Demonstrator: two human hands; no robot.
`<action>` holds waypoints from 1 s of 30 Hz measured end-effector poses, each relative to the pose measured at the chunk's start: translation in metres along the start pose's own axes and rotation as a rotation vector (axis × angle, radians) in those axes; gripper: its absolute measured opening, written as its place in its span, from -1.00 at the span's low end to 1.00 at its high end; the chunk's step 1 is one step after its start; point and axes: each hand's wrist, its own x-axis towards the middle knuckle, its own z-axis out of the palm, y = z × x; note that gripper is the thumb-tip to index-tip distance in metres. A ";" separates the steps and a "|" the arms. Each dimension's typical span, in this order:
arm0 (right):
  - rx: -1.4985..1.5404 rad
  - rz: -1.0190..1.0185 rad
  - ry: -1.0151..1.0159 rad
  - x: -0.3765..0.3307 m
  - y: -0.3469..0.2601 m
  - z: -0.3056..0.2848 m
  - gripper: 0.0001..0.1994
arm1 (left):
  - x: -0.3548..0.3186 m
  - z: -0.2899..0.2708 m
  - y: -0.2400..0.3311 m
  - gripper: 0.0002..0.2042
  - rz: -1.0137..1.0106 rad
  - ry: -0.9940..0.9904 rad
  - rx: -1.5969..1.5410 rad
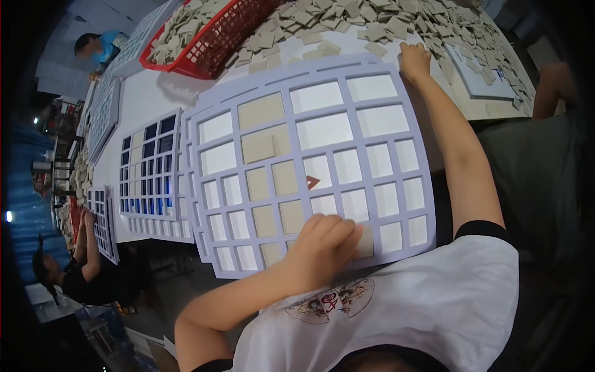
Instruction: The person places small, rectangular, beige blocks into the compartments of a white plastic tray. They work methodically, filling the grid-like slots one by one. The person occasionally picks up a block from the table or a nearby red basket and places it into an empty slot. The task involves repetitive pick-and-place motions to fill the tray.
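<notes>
Right grip here, fingers curled, can't tell on what, just beside loose beige square tiles spreading far, left and right; left grip, curled, contents hidden, over the pale-lilac rectangular grid frame's near side.

A lavender grid frame lies partly filled with beige tiles.

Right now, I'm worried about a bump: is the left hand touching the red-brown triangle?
Apart. In the head view, a lavender bar and part of a white cell show plainly between the left hand and the red-brown triangle.
</notes>
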 end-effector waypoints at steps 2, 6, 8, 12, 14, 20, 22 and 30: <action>-0.003 0.073 0.031 -0.003 0.005 0.001 -0.69 | 0.005 -0.006 -0.005 -0.30 0.037 -0.091 -0.138; 0.576 0.031 0.051 -0.053 0.008 -0.045 -0.63 | -0.002 -0.008 0.014 -0.23 -0.005 -0.212 0.078; 0.656 -0.100 0.176 -0.087 0.019 -0.075 -0.61 | -0.003 -0.001 0.016 -0.23 0.020 -0.193 0.180; 1.187 -0.038 -0.075 -0.189 0.002 -0.175 -0.76 | -0.014 0.008 0.018 -0.30 0.062 -0.145 0.195; 1.347 -0.123 -0.299 -0.236 -0.014 -0.207 -0.79 | -0.022 -0.008 0.019 -0.36 0.041 -0.138 0.166; 1.044 -0.159 -0.456 -0.332 -0.049 -0.216 -0.84 | 0.011 -0.072 -0.062 -0.49 -0.040 0.279 0.387; 0.972 -0.294 -0.379 -0.334 -0.048 -0.216 -0.84 | 0.007 -0.084 -0.109 -0.46 -0.184 0.232 0.395; 0.549 -0.655 -0.114 -0.372 -0.046 -0.216 -0.41 | 0.008 -0.091 -0.126 -0.58 -0.412 0.235 0.211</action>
